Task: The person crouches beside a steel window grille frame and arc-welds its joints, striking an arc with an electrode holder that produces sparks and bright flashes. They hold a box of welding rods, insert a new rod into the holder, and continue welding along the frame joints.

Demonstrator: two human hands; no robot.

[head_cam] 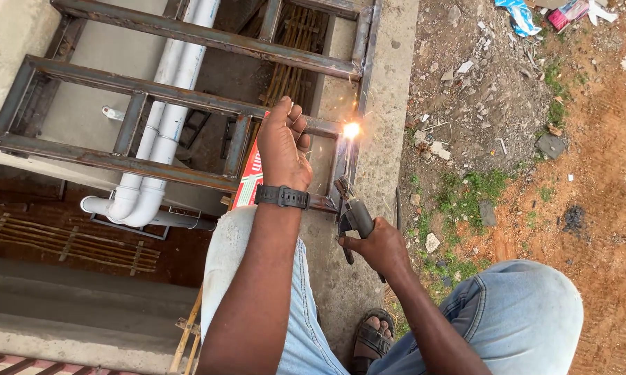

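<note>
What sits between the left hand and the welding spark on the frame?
In the head view, only a short stretch of rusty steel bar separates the left hand from the spark; nothing else lies there.

Looks like an outdoor building site, up on a concrete ledge. Just beyond the left hand [283, 149] there's a rusty welded steel bar frame [188, 97] over white plastic drain pipes [162, 132]. Right of the right hand [377, 244], bare reddish dirt ground [590, 208] with scattered grey rubble and stones [466, 83] and weeds.
</note>
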